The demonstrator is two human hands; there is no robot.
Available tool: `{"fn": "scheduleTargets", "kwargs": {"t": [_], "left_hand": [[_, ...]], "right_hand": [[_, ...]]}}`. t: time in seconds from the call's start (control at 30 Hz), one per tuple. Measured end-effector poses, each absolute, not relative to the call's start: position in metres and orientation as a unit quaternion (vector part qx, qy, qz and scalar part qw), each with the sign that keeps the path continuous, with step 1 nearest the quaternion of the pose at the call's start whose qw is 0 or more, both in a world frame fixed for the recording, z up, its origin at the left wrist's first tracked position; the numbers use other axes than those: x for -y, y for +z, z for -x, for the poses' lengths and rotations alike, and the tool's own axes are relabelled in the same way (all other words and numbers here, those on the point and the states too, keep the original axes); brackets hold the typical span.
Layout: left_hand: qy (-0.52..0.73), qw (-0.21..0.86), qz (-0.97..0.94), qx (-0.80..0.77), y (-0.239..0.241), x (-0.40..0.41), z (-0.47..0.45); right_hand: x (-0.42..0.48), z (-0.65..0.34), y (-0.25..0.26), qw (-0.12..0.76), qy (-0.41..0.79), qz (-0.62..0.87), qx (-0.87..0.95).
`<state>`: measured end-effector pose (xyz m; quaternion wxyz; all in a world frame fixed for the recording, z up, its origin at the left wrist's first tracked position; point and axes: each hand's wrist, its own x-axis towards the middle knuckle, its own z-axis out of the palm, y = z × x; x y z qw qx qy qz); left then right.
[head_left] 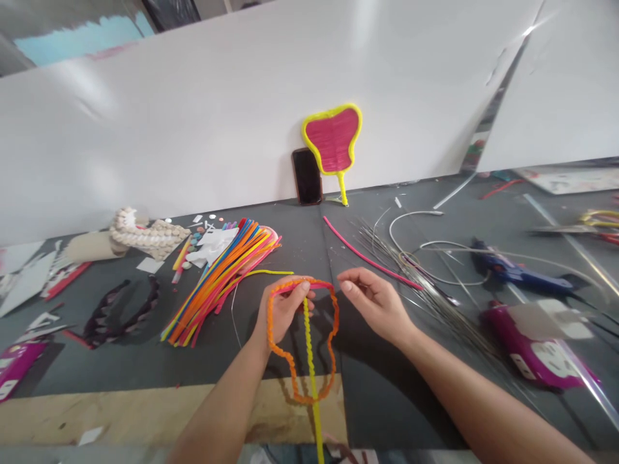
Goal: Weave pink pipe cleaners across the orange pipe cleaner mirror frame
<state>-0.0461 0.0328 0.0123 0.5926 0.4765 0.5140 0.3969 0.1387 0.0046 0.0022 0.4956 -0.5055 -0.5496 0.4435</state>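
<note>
My left hand (289,303) pinches the top of a bent loop of orange fuzzy pipe cleaner (335,316); a pink length runs along the loop's upper edge. From the same grip hangs a yellow strand (310,348), twisted in its upper part, passing down through the loop and past its bottom. My right hand (377,303) hovers just right of the loop, apart from it. Its fingers are loosely bent, thumb and forefinger slightly apart, and I see nothing between them. Left of my hands lies a bundle of coloured pipe cleaners (220,283).
A yellow-rimmed pink fan shape (333,138) and a phone (307,177) lean on the white wall. Right lie a pink pipe cleaner (370,256), thin wires (449,309), a blue glue gun (522,274) and a magenta power strip (536,354). A dark braided band (120,322) lies left.
</note>
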Motion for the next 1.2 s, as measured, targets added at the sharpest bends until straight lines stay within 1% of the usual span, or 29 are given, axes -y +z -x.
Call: {"fn": "scheduleTargets", "kwargs": {"t": [0.1, 0.17, 0.23, 0.33, 0.37, 0.43, 0.5, 0.57, 0.67, 0.73, 0.8, 0.83, 0.9, 0.97, 1.03, 1.13, 1.2], "left_hand": [[0.382, 0.507, -0.554, -0.539, 0.025, -0.03, 0.05], [0.356, 0.43, -0.614, -0.558, 0.035, -0.029, 0.052], [0.301, 0.331, -0.693, -0.565, 0.048, -0.031, 0.053], [0.189, 0.166, -0.81, -0.529, 0.074, -0.033, 0.043], [0.136, 0.126, -0.838, -0.513, 0.082, -0.034, 0.037], [0.0, 0.06, -0.862, -0.503, 0.096, -0.035, 0.022], [-0.078, 0.042, -0.855, -0.51, 0.101, -0.037, 0.005], [-0.058, 0.069, -0.854, -0.512, 0.097, -0.04, -0.009], [0.065, 0.142, -0.853, -0.497, 0.083, -0.047, -0.02], [0.088, 0.159, -0.852, -0.491, 0.078, -0.054, -0.018], [0.087, 0.185, -0.852, -0.481, 0.077, -0.063, -0.007], [0.091, 0.222, -0.849, -0.472, 0.078, -0.067, 0.002], [0.118, 0.332, -0.82, -0.452, 0.078, -0.072, 0.023], [0.204, 0.438, -0.736, -0.474, 0.07, -0.072, 0.047], [0.248, 0.553, -0.619, -0.499, 0.056, -0.065, 0.068], [0.264, 0.645, -0.508, -0.506, 0.03, -0.049, 0.087], [0.283, 0.664, -0.481, -0.498, 0.019, -0.041, 0.089]], "right_hand": [[-0.001, -0.136, 0.002, 0.469, 0.436, 0.497, 0.585], [-0.001, -0.134, 0.0, 0.469, 0.457, 0.497, 0.57], [-0.002, -0.134, -0.001, 0.475, 0.501, 0.479, 0.541], [-0.002, -0.135, -0.001, 0.489, 0.604, 0.411, 0.477], [-0.003, -0.137, 0.0, 0.491, 0.638, 0.384, 0.451], [-0.003, -0.141, 0.002, 0.493, 0.686, 0.342, 0.411], [-0.003, -0.146, 0.005, 0.487, 0.7, 0.332, 0.403], [-0.004, -0.149, 0.009, 0.473, 0.682, 0.365, 0.422], [-0.006, -0.151, 0.014, 0.444, 0.651, 0.418, 0.453], [-0.008, -0.151, 0.013, 0.441, 0.652, 0.426, 0.446], [-0.011, -0.151, 0.01, 0.447, 0.66, 0.426, 0.427], [-0.012, -0.151, 0.008, 0.452, 0.664, 0.425, 0.417], [-0.014, -0.152, 0.004, 0.46, 0.674, 0.416, 0.402], [-0.015, -0.153, 0.001, 0.467, 0.682, 0.406, 0.391], [-0.015, -0.154, -0.001, 0.469, 0.684, 0.403, 0.386], [-0.016, -0.153, -0.002, 0.468, 0.678, 0.411, 0.39], [-0.016, -0.152, -0.002, 0.466, 0.673, 0.421, 0.392]]}}
